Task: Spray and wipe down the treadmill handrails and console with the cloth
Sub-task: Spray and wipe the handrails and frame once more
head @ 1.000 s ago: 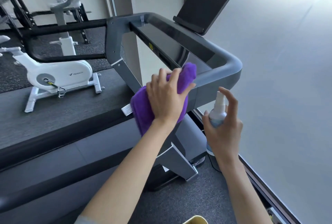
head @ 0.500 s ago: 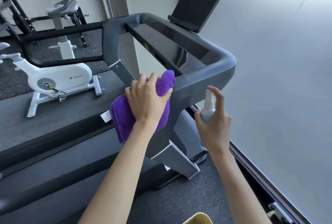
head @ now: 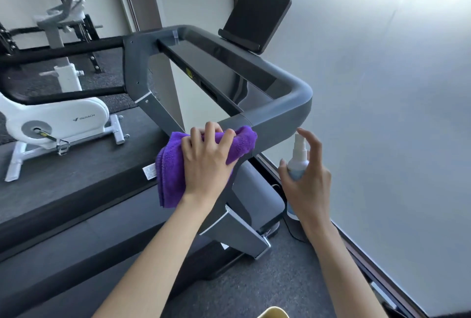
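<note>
My left hand (head: 206, 159) presses a purple cloth (head: 170, 172) against the near grey handrail (head: 275, 119) of the treadmill, where the rail meets its upright. My right hand (head: 308, 185) holds a small spray bottle (head: 298, 159) upright just right of that rail, forefinger raised over the white nozzle. The glossy black console (head: 224, 73) spans between the two rails, with a dark tablet holder (head: 257, 19) at its far end. The far handrail (head: 137, 68) continues left as a black bar.
The treadmill belt (head: 63, 190) runs left below the cloth. A white exercise bike (head: 51, 119) stands beyond it, and a rack (head: 63, 7) behind. A pale wall or blind (head: 395, 114) fills the right side, with a floor track (head: 356, 249) along its base.
My left hand slid the cloth down the rail toward the upright, then stayed around that spot. The right hand with the bottle stayed beside the rail. The view shifted slightly.
</note>
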{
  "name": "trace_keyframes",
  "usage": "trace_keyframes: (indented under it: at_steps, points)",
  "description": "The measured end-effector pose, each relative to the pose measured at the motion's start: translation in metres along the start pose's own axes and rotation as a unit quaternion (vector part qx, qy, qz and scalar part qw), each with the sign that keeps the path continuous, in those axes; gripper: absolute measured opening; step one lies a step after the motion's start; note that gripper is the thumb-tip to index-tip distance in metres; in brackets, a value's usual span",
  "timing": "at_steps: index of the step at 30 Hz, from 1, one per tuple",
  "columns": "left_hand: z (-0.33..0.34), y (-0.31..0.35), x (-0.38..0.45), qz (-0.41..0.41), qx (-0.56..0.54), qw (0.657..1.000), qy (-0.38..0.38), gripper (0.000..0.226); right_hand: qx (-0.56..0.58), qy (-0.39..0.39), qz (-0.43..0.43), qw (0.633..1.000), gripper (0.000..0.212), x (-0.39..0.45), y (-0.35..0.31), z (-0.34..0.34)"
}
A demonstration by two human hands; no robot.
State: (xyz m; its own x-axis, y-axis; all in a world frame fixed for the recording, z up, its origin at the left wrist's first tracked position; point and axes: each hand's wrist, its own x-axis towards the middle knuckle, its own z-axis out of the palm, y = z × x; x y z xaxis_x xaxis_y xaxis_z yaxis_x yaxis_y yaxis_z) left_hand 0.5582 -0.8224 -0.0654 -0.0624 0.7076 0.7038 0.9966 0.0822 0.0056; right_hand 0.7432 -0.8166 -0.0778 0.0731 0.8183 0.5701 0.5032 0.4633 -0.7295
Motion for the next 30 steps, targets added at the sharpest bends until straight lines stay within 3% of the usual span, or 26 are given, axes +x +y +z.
trace_keyframes:
  at_steps: [3,11,15,20,30]
  points:
    - [-0.015,-0.006,0.023,-0.08,-0.089,0.992,-0.035,0.046,0.032,-0.003,-0.02,0.999,0.061,0.02,-0.013,0.001]
    - [-0.028,-0.035,0.066,-0.174,-0.237,0.956,-0.001,0.051,0.142,-0.103,-0.138,0.975,0.071,0.151,-0.057,0.046]
    - [-0.022,-0.042,0.061,-0.177,-0.257,0.95,0.001,0.049,0.119,-0.149,-0.112,0.975,0.068,0.198,-0.053,0.087]
    - [-0.015,-0.04,0.061,-0.178,-0.253,0.951,-0.01,0.045,0.07,-0.183,-0.072,0.978,0.079,0.208,-0.032,0.116]
    - [-0.007,-0.041,0.062,-0.184,-0.249,0.951,-0.011,0.045,0.08,-0.182,0.012,0.98,0.099,0.212,-0.022,0.129]
